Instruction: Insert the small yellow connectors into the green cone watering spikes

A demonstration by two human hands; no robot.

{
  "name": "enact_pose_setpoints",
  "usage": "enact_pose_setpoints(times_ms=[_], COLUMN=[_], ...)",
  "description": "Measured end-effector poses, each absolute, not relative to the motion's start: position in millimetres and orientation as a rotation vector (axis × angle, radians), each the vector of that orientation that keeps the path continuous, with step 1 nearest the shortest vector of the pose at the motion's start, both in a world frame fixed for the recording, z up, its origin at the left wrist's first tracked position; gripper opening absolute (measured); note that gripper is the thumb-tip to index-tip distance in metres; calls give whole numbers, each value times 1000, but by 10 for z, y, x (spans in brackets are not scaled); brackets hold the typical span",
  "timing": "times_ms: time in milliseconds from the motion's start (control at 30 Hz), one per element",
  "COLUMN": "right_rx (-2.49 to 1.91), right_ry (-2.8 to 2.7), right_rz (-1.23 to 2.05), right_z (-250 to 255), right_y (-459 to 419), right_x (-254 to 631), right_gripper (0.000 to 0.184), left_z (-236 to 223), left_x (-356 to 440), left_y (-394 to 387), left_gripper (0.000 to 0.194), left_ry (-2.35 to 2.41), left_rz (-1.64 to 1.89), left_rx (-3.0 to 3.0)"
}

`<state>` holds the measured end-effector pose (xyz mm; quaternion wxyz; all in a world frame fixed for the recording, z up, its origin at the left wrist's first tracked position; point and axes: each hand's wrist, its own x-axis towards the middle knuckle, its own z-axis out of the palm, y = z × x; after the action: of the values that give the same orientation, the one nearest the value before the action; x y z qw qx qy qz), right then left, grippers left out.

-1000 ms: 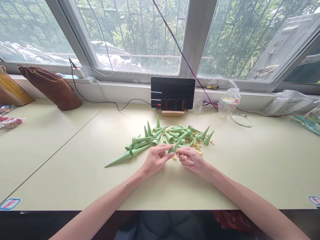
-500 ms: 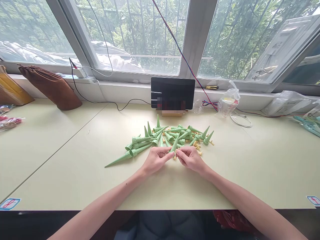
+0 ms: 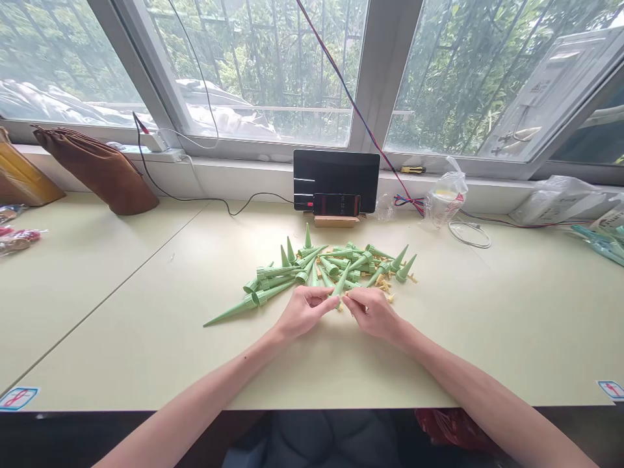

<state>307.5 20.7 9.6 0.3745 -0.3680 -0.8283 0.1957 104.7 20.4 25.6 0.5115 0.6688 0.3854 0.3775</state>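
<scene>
My left hand (image 3: 305, 311) pinches a green plastic watering spike (image 3: 342, 281) between thumb and fingers, its point tilted up and away from me. Close against the spike's lower end, my right hand (image 3: 374, 312) is closed at the fingertips; whatever it grips there is too small and covered to make out. Just beyond both hands lies a loose heap of similar green spikes (image 3: 280, 273), several standing upright on their caps. Small yellow valve-like pieces (image 3: 384, 285) are scattered among them, mostly at the heap's right side.
Behind the heap, a phone (image 3: 336, 205) leans on a black tablet (image 3: 336, 170) over a cardboard stand (image 3: 336, 221). A bagged cup (image 3: 444, 198) and coiled white cable (image 3: 468, 234) sit back right. A brown pouch (image 3: 97, 170) leans at back left.
My right hand has shifted very slightly at the spike's lower end, its fingers straighter. My left hand keeps its pinch on the spike, and the heap looks the same.
</scene>
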Motion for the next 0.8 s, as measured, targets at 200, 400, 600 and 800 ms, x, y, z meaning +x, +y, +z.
enact_pose_setpoints(times_ms=[200, 400, 600, 800], right_rx=[-1008, -999, -910, -778], right_ry=[-1983, -1708, -1267, -991], right_rz=[753, 1210, 1743, 2070], right_z=[190, 262, 237, 153], right_y=[164, 134, 185, 261], right_x=[3039, 3026, 3027, 3052], right_gripper=[44, 45, 36, 29], left_z=[227, 218, 188, 166], left_x=[1044, 1043, 1040, 1060], left_y=[212, 216, 238, 260], left_gripper=[37, 42, 44, 42], left_ry=[923, 927, 874, 840], left_rz=[916, 934, 964, 998], left_rx=[1630, 1606, 1587, 1576])
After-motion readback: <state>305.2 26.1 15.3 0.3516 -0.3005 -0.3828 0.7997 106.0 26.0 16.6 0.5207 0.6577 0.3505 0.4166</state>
